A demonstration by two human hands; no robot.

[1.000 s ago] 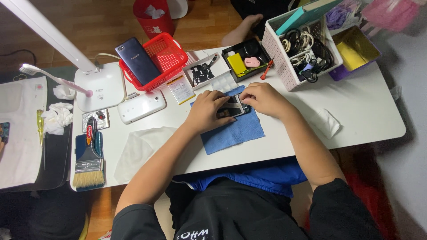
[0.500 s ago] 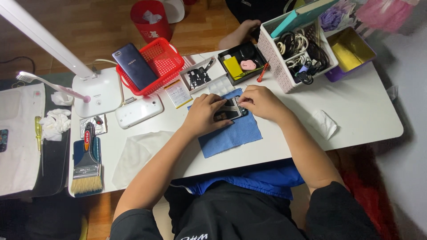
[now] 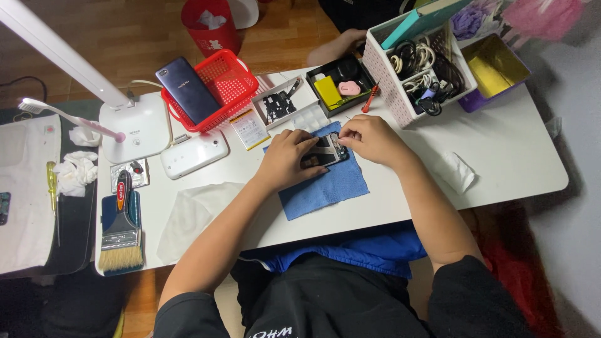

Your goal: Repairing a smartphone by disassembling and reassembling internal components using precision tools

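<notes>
Phone [image 3: 325,152], opened and dark inside, lies on a blue cloth [image 3: 328,184] near the middle of the white table [image 3: 501,156], its long axis running roughly left to right, tilted a little up toward the right. It sits directly between the two hands, so neither has any reach to make: the left hand [image 3: 287,159] lies flat over the phone's left part, fingers spread and pressing it down on the cloth, not curled round anything, while the right hand [image 3: 370,138] comes in from the right end with fingertips pinched together at the phone's upper right edge; whether something small is held in that pinch I cannot tell. Just above the cloth stand a small tray of dark parts [image 3: 278,105], a clear blister of tiny pieces and a yellow-labelled battery [image 3: 249,129]. Further up are a black tray [image 3: 341,84] with yellow and pink bits, a red screwdriver [image 3: 370,99] beside it, and a white basket of cables [image 3: 416,66]. To the left, a red basket [image 3: 219,84] carries a dark blue phone [image 3: 186,91], with a white phone [image 3: 194,154] below it beside the lamp base [image 3: 134,128]. A paintbrush [image 3: 121,228] lies at the far left edge
</notes>
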